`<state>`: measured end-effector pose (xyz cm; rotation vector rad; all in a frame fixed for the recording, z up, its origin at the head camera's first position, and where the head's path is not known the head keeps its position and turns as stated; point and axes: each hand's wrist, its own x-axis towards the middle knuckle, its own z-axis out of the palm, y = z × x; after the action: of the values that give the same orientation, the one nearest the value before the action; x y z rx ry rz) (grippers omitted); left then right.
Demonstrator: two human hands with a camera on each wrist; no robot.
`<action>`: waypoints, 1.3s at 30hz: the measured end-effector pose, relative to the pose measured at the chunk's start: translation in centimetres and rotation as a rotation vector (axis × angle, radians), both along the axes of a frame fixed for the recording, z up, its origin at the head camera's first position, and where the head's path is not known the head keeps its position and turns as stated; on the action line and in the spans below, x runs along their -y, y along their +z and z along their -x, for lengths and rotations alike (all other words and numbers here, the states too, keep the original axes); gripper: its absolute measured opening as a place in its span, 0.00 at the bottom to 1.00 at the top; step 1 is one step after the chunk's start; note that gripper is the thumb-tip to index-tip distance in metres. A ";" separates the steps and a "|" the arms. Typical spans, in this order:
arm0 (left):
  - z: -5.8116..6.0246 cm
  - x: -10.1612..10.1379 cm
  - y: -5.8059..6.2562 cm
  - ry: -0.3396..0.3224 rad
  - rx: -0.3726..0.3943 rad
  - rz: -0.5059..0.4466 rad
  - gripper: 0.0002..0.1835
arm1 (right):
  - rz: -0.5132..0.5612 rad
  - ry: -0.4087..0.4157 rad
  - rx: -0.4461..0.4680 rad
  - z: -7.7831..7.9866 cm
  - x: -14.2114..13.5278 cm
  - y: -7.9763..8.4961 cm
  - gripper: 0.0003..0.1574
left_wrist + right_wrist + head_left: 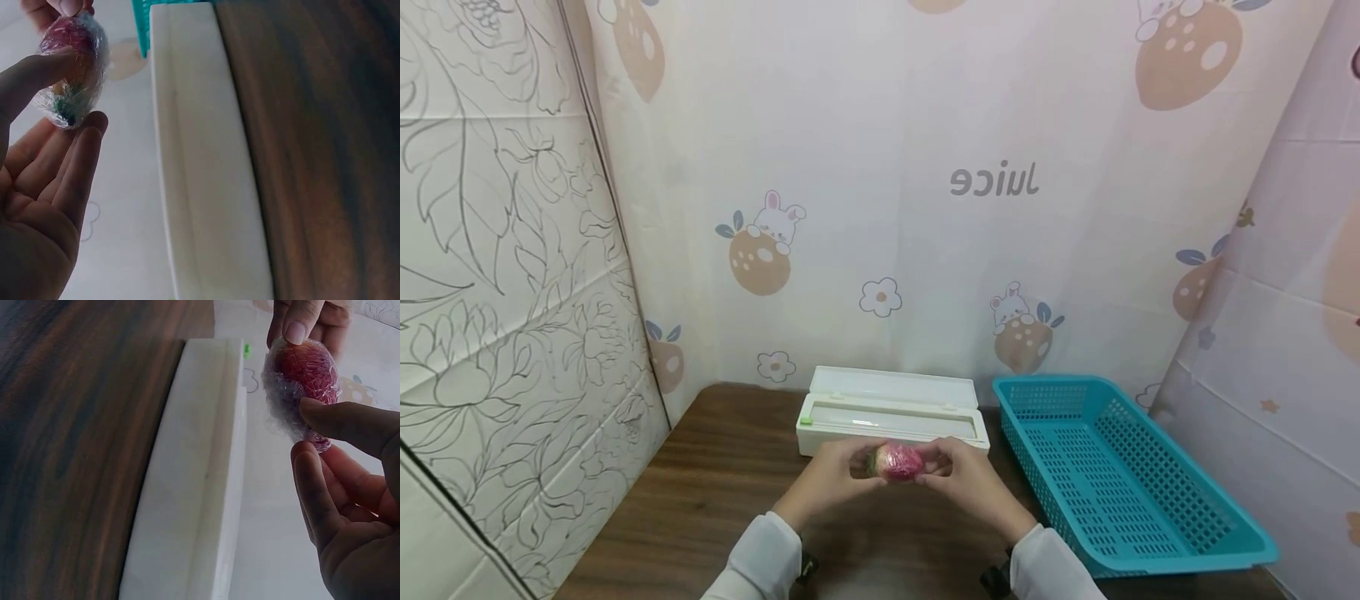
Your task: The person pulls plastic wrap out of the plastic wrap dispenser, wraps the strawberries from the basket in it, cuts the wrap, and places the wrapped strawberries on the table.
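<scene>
A small round red and yellowish thing with a green end (pixel 898 462), wrapped in crinkled clear film, is held up between both hands. My left hand (pixel 844 468) pinches its green end, thumb across the film in the left wrist view. At the red end, the thumb and fingers of my right hand (pixel 958 475) grip it from the other side. The film (pixel 284 406) bunches up near the right thumb. Just behind the hands stands a white cling film dispenser (pixel 891 446) with its lid (pixel 891 385) raised and a green piece at its left end.
A turquoise plastic basket (pixel 1187 492) with perforated sides stands to the right of the dispenser. Everything sits on a dark brown wooden table (pixel 700 500). Printed curtains (pixel 880 208) hang behind and along both sides.
</scene>
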<state>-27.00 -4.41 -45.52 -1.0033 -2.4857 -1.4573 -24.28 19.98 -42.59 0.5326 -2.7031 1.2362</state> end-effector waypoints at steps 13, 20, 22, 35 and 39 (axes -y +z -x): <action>-0.8 -0.1 -2.1 0.018 0.146 0.016 0.24 | 0.076 0.059 0.079 -0.5 -0.8 -3.4 0.22; -0.9 0.2 -3.3 -0.033 0.168 0.036 0.22 | 0.068 0.074 0.141 -1.2 -0.7 -5.5 0.23; -1.0 0.3 -3.7 -0.029 0.163 0.049 0.21 | 0.065 0.083 0.142 -1.3 -0.6 -5.9 0.22; -1.3 0.2 -6.3 -0.044 0.205 0.092 0.21 | 0.008 0.148 0.195 -1.7 -0.6 -8.1 0.19; -1.4 0.3 -6.6 -0.028 0.193 0.103 0.21 | 0.003 0.145 0.195 -1.6 -0.5 -8.2 0.18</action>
<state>-25.62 -4.66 -52.11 -0.9594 -2.7171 -1.5158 -22.72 20.48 -50.77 0.6498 -2.8649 1.3962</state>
